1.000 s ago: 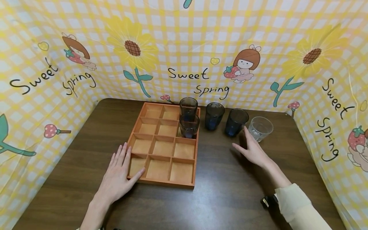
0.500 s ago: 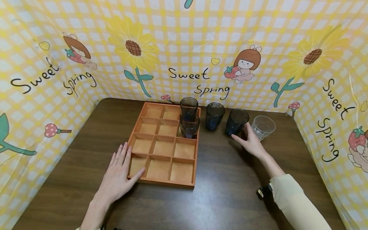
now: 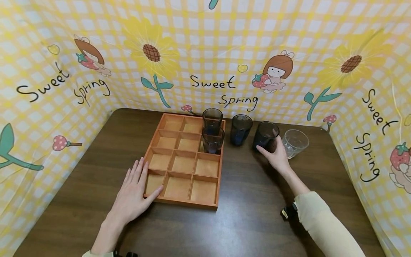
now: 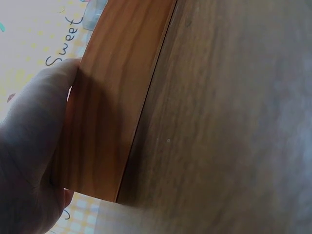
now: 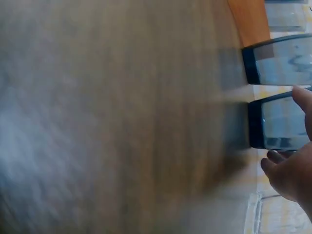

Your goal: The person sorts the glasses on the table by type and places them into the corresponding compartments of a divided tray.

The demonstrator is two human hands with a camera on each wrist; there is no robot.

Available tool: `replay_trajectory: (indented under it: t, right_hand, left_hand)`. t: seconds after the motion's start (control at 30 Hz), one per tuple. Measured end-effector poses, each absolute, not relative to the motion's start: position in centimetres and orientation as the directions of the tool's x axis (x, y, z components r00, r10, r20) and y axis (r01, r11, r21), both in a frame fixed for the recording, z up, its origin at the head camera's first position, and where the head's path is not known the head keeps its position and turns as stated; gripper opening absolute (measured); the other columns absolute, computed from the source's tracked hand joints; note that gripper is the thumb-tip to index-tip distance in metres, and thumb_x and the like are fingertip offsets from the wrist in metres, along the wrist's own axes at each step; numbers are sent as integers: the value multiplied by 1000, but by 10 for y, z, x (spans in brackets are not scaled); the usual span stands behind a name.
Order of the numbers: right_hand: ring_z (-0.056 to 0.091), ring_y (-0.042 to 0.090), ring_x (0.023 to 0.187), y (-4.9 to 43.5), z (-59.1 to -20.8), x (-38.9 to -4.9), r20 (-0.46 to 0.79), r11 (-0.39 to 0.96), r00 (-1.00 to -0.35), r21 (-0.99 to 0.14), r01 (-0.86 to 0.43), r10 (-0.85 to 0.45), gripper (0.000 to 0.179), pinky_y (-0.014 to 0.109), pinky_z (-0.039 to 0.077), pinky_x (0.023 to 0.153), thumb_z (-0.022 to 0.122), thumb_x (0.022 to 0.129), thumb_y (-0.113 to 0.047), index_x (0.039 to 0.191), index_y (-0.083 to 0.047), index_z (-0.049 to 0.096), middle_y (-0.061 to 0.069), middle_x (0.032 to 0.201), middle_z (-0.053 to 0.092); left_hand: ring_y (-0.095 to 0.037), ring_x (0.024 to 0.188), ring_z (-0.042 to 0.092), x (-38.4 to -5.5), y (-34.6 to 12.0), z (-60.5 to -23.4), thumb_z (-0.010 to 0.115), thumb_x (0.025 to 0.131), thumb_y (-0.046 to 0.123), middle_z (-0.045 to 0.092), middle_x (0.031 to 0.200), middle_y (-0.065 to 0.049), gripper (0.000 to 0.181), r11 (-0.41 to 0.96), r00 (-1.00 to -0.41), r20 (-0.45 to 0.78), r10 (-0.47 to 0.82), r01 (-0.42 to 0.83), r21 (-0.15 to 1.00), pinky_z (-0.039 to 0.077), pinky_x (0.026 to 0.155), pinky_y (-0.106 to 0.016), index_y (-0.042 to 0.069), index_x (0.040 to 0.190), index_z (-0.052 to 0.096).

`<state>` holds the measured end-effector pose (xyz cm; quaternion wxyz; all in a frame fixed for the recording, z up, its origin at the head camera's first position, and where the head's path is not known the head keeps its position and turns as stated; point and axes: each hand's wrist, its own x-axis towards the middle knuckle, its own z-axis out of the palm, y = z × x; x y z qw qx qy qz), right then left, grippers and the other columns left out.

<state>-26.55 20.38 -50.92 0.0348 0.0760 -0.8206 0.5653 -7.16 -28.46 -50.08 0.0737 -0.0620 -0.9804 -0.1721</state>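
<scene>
My right hand (image 3: 278, 157) holds a dark blue glass (image 3: 265, 134), thumb at its front and fingers round its right side. In the right wrist view the thumb and fingers (image 5: 278, 168) lie on opposite sides of this glass (image 5: 280, 124). My left hand (image 3: 130, 194) rests with straight fingers along the left side of a wooden compartment box (image 3: 219, 185), its thumb reaching over the front left corner. The left wrist view shows the box's front wall (image 4: 100, 122) beside that hand. Two dark glasses stand in the box's right column, one at the back (image 3: 212, 119) and one in front of it (image 3: 213, 142).
Another dark blue glass (image 3: 240, 130) stands upright between the box and the held glass. A clear glass (image 3: 295, 142) stands just right of my right hand. The brown table (image 3: 250, 217) ends at a yellow checked cloth (image 3: 179, 92) on the back and sides.
My right hand has moved left and closed round the dark blue glass. The clear glass shifted slightly right at first. My left hand stays on the box.
</scene>
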Motion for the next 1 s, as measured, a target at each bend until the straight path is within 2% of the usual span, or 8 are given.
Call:
replay_trajectory:
  t: [0.1,0.27,0.37,0.53,0.7,0.87,1.0]
  right_hand:
    - [56,30,146,200,-511,-265,165,330,-986,-931,-158,-7,84,5,43,104,81,99,-6,168,-4,33,24,163,52]
    - [59,0,124,197,-513,-264,195,280,-979,-945,-171,60,85,3,45,99,83,94,1,166,-4,39,25,158,58]
    - [59,-10,115,196,-513,-264,194,256,-978,-952,-170,71,85,3,47,97,83,94,2,166,-6,40,24,156,59]
    - [63,-14,106,194,-507,-261,183,245,-980,-956,-159,82,83,3,51,91,84,95,-2,166,-8,42,23,150,62]
    - [66,-14,98,193,-498,-254,171,234,-981,-961,-146,91,73,4,54,87,81,98,-5,162,-3,45,28,142,67]
    - [70,-13,95,194,-493,-247,182,229,-979,-960,-158,88,64,7,58,85,79,100,-7,157,0,50,20,133,73]
    - [73,-11,92,195,-492,-241,207,233,-975,-955,-184,78,62,9,60,83,80,99,-7,155,1,53,6,118,81]
  left_hand:
    - [-48,171,17,-72,-284,-500,66,105,57,12,185,-24,103,932,-983,160,96,145,334,11,142,-58,-2,174,19]
    - [-48,171,18,-73,-284,-501,66,105,58,13,185,-24,103,933,-982,162,95,144,329,14,141,-61,-1,175,19]
    - [-48,170,19,-73,-285,-502,67,104,58,14,184,-24,103,935,-982,168,93,144,326,16,140,-61,-1,174,20]
    - [-48,171,17,-72,-285,-500,66,105,58,13,184,-25,103,933,-984,156,91,139,333,10,142,-58,-2,174,20]
    - [-48,171,16,-72,-285,-499,66,105,58,11,185,-24,103,932,-984,151,92,139,335,11,141,-60,-1,175,18]
    - [-48,171,15,-72,-284,-499,65,105,58,10,185,-23,103,930,-984,152,94,141,339,9,142,-58,-1,175,17]
    - [-47,171,15,-72,-284,-500,65,105,58,11,185,-24,103,931,-984,150,93,139,339,8,142,-57,-1,175,18]
